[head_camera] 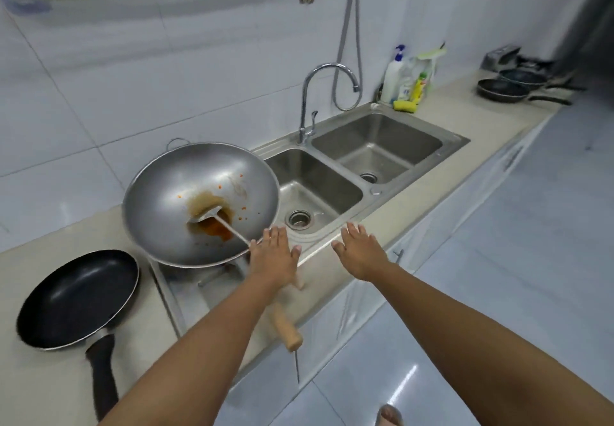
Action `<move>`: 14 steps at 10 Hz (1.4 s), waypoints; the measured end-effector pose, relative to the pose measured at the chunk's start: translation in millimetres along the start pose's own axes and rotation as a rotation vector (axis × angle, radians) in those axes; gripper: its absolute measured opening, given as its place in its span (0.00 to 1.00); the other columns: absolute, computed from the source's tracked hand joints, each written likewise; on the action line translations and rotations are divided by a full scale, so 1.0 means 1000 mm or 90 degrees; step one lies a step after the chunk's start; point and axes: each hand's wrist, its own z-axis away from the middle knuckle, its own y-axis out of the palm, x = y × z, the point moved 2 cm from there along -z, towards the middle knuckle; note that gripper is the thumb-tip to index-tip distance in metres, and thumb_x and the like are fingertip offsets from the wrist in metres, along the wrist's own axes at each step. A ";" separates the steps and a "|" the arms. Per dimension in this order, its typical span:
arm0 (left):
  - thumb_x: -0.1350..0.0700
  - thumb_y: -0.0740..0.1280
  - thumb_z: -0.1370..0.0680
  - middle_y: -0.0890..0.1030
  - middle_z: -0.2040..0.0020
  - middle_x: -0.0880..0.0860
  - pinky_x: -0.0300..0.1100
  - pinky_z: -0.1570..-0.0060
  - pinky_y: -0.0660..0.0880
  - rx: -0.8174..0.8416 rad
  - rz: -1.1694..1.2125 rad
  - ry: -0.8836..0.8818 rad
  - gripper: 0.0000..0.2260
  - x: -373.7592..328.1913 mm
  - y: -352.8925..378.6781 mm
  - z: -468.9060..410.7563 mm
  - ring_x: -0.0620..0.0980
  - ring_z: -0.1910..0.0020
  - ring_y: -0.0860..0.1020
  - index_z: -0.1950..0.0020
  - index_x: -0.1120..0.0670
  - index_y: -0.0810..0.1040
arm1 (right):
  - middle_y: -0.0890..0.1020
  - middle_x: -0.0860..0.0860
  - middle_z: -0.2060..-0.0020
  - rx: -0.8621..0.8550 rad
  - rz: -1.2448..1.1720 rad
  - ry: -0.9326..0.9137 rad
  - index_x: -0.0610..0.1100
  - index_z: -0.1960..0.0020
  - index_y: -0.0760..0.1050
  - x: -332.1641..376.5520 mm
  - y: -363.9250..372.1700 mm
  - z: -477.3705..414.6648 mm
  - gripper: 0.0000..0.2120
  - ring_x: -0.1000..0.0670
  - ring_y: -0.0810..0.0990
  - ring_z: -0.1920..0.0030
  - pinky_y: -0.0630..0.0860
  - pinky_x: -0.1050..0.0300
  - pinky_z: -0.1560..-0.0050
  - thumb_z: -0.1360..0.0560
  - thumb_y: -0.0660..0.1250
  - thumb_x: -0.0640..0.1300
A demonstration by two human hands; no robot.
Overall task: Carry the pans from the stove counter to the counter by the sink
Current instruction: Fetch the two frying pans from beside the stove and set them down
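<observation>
Hovering spread and empty, left hand [275,254] nears the wok [199,203]; right hand [360,251] likewise.

home kitchen | tiled walls | double steel sink [392,126] | wok [199,189] on stove | dish soap [393,76]

Shiny steel wok [199,193], matt black nonstick pan [78,296], brushed steel sink [455,141], wooden handle [287,329]
</observation>
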 end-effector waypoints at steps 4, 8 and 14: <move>0.44 0.44 0.15 0.45 0.18 0.57 0.56 0.23 0.43 0.166 -0.058 0.214 0.29 -0.261 0.059 -0.071 0.55 0.20 0.45 0.19 0.59 0.43 | 0.49 0.45 0.20 0.059 0.004 0.250 0.40 0.20 0.53 -0.259 -0.040 0.050 0.28 0.43 0.47 0.21 0.49 0.42 0.23 0.16 0.43 0.53; 0.44 0.43 0.15 0.45 0.18 0.57 0.56 0.23 0.43 0.248 -0.114 0.301 0.29 -0.449 0.112 -0.124 0.56 0.20 0.44 0.19 0.59 0.43 | 0.49 0.45 0.20 0.088 -0.030 0.366 0.40 0.20 0.52 -0.445 -0.067 0.058 0.29 0.43 0.47 0.21 0.49 0.43 0.23 0.16 0.43 0.54; 0.45 0.43 0.15 0.46 0.18 0.59 0.56 0.23 0.44 0.247 -0.161 0.402 0.29 -0.715 0.109 -0.393 0.57 0.20 0.45 0.19 0.60 0.44 | 0.51 0.45 0.20 0.036 -0.083 0.453 0.40 0.20 0.52 -0.713 -0.190 -0.121 0.29 0.43 0.49 0.21 0.50 0.42 0.24 0.16 0.44 0.54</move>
